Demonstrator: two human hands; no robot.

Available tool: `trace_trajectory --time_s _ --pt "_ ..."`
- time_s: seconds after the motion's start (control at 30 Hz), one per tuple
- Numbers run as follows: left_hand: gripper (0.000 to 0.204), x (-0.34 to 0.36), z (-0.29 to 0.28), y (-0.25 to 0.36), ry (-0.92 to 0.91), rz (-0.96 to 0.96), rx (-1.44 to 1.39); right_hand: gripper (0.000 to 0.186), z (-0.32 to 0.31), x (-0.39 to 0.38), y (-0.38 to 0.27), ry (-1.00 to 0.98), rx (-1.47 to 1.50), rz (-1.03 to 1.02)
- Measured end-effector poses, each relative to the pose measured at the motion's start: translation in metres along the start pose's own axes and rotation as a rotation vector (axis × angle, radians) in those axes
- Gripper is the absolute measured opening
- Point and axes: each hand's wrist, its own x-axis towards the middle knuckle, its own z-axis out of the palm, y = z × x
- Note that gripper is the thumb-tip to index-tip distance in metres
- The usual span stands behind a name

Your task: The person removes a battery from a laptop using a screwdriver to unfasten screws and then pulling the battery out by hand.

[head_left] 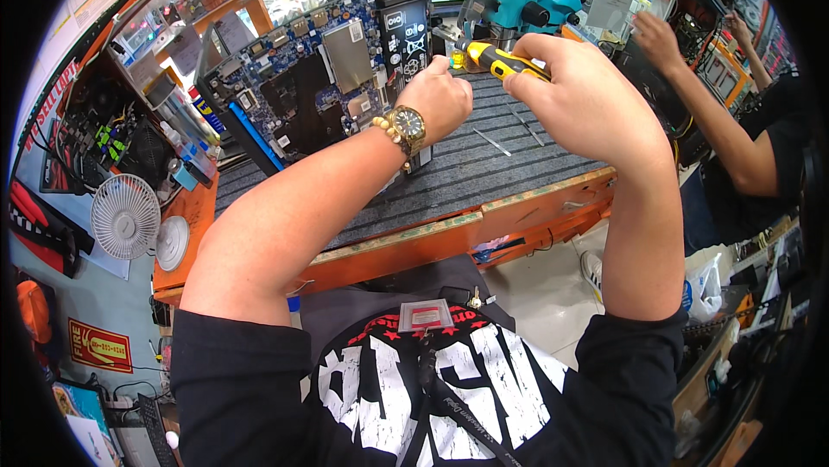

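Note:
An opened laptop [289, 91] stands upright on the bench mat, its blue circuit board and black battery [404, 40] exposed. My left hand [440, 100] is closed at the laptop's right edge, beside the battery; its fingertips are partly hidden. In my right hand [579, 87] is a yellow-and-black-handled tool [501, 61] with a short metal head [447, 33]. The fingers are wrapped round its handle, and the head points left toward the laptop's upper right edge. Just below that head sits a small yellow-green container [457, 61].
Behind the mat stands a teal microscope-like device [522, 5]. Thin metal tools [492, 141] lie on the ribbed grey mat [553, 152]. A white fan [125, 215] is at left. Another person's arm [717, 109] reaches in at right. Shelves with bottles [183, 173] flank the bench.

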Motion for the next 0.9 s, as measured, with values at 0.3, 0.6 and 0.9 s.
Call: trace_trajectory --time_s 0.3,0.6,0.9 --pt "0.014 0.0 -0.0006 -0.0004 -0.012 0.0 -0.004 0.038 -0.0006 -0.0027 -0.001 -0.002 -0.015 0.012" --pt "0.013 0.0002 0.0006 0.0008 -0.016 -0.006 -0.024 0.039 0.0007 -0.0048 0.0008 0.001 -0.026 0.022" --pt "0.014 0.0001 0.0001 0.0008 -0.011 -0.012 -0.021 0.036 0.0033 -0.0067 0.0039 0.022 -0.01 0.003"
